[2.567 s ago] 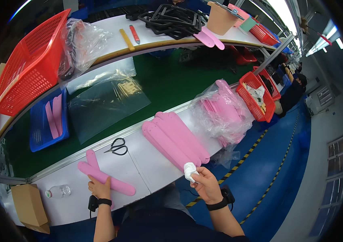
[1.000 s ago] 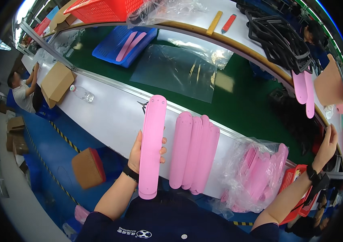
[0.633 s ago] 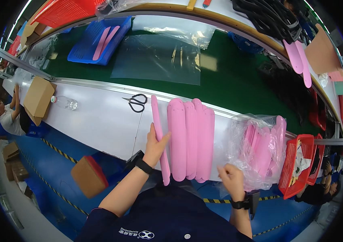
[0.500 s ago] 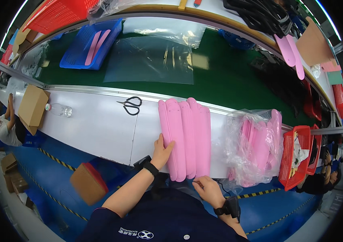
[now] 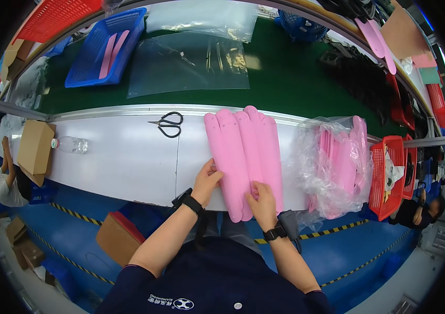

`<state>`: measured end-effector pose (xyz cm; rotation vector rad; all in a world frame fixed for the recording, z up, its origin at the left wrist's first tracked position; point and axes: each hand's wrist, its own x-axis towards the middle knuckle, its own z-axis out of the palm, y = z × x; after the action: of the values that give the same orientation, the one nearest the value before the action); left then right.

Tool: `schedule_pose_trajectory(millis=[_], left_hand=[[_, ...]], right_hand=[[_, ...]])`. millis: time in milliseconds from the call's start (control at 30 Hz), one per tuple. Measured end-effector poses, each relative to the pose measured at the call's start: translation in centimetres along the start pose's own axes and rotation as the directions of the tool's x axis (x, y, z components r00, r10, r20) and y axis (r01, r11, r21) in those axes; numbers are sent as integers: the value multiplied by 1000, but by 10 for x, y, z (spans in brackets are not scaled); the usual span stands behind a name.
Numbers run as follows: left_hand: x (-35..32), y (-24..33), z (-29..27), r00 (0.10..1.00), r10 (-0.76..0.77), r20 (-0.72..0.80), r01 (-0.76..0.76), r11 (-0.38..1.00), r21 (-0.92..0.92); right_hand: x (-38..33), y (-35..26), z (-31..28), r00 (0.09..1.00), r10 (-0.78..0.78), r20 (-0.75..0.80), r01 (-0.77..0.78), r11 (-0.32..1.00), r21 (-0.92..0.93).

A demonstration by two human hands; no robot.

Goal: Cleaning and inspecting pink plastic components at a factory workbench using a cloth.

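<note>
Several long, flat pink strips point(image 5: 237, 152) with rounded ends lie side by side and overlapping on the white table, small dark holes near their far ends. My left hand point(image 5: 207, 184) is closed at the left edge of the outermost strip, its thumb on top. With bent fingers, my right hand point(image 5: 262, 200) pinches at a strip's edge in the near half of the group. To the right, more pink strips point(image 5: 344, 162) stick out of a crumpled clear plastic bag point(image 5: 311, 157). Black-handled scissors point(image 5: 170, 124) lie left of the strips' far ends.
A plastic bottle point(image 5: 71, 145) and a cardboard box point(image 5: 35, 149) are at the left. Red baskets point(image 5: 377, 180) stand at the right edge. Beyond the rail, a blue basket point(image 5: 83, 65) with two pink strips and clear plastic sheets point(image 5: 180, 65) rest on green matting. Co-workers sit at both sides.
My right hand has moved up from the strips' near end onto their surface. The strips are spread slightly, their near ends shifted right. The whole view has shifted a little.
</note>
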<state>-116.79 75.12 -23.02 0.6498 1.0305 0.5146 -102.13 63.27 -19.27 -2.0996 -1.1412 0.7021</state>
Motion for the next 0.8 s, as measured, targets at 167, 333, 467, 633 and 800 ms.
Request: schedule_pose_trajectory(millis=[167, 333, 467, 633, 800], left_hand=[[-8, 13, 25, 995, 62, -74, -60, 998, 30], [-1, -4, -2, 985, 167, -54, -163, 985, 63], [-1, -3, -1, 984, 136, -111, -136, 991, 11], [-5, -1, 8, 974, 179, -140, -167, 981, 98], [-6, -1, 9, 954, 260, -152, -211, 937, 277]], right_hand=[[-16, -21, 31, 976, -198, 87, 204, 977, -60], [-30, -35, 34, 959, -279, 52, 276, 959, 59], [-7, -9, 15, 993, -29, -115, 24, 999, -41], [5, -12, 28, 994, -46, -104, 18, 967, -255], [11, -15, 32, 993, -22, -119, 3, 987, -158]])
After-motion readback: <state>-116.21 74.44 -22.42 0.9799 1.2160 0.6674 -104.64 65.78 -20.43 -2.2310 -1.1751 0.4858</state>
